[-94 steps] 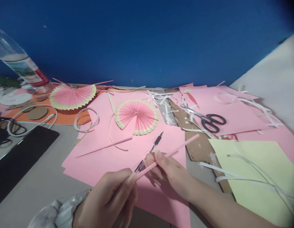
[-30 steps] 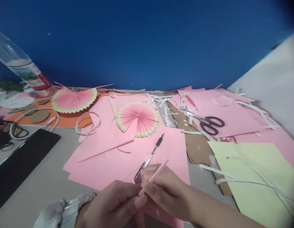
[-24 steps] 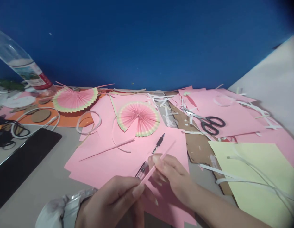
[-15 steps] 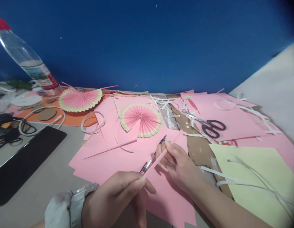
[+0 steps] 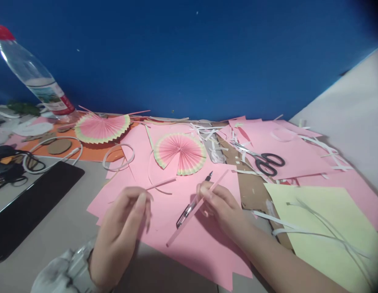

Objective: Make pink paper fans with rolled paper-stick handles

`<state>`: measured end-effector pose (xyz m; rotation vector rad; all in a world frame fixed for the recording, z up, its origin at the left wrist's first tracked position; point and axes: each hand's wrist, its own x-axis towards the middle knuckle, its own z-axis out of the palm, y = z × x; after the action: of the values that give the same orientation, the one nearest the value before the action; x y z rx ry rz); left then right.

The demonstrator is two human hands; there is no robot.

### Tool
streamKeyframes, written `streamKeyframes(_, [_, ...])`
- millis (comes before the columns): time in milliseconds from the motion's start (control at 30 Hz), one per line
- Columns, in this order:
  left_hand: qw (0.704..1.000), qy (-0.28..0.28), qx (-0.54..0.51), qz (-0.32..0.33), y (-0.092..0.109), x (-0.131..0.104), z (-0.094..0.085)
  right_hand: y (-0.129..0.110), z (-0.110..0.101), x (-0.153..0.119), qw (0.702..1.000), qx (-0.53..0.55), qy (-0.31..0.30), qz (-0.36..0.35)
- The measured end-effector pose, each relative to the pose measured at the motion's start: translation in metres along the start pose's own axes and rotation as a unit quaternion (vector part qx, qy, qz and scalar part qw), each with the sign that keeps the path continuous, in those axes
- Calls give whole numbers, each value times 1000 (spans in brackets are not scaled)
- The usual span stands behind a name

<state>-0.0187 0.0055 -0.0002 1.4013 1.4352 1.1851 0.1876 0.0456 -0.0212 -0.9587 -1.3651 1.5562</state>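
Observation:
My right hand pinches a thin pink paper stick between thumb and fingers, slanting from upper right to lower left. A clear-barrelled pen passes behind those fingers, over the pink paper sheets; whether the fingers touch it I cannot tell. My left hand is raised over the left part of the sheets, loosely curved, with no object visible in it. Just beyond its fingers lies a second pink paper stick, partly hidden by the hand. A pleated pink paper fan with a yellow-green rim lies behind.
Another pleated fan sits farther left, near a water bottle. A black phone and a white cable lie at left. Scissors rest among pink sheets and white paper strips. Yellow paper occupies the right front.
My left hand has let go of the lower end of the pink paper stick and moved left and up. My right hand keeps the stick, which has tilted slightly steeper.

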Motion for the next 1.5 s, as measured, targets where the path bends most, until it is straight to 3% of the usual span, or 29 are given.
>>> streamKeyframes(100, [991,25,126,36,-8,17,-1,-8,1,-1,996,-71,-46,-12])
streamKeyframes(200, [968,-18,238,77,-15,25,-2,-12,4,-3,989,-121,-76,-33])
streamKeyframes(300, [943,-67,312,97,-17,27,-3,-10,5,-4,986,-145,-62,-49])
streamKeyframes(433, [950,-98,289,67,-17,27,-4,-10,5,-3,965,-237,-30,-108])
streamKeyframes(600, [956,-110,267,47,-19,29,-4,-15,8,-1,926,-346,-64,-133])
streamKeyframes(900, [977,-108,185,-22,-15,27,-3,-15,10,0,893,-424,-101,-114])
streamKeyframes(1067, [986,-105,122,-38,-11,27,-2,-14,13,-2,870,-459,-145,-108])
streamKeyframes(1200, [984,-119,129,-32,-9,27,-2,-13,15,-2,870,-449,-154,-135])
streamKeyframes(1367, [944,-158,291,1,-9,25,-2,-15,15,-1,877,-445,-130,-128])
streamKeyframes(1500, [867,-151,471,69,-5,28,-4,-16,14,-1,880,-441,-125,-125])
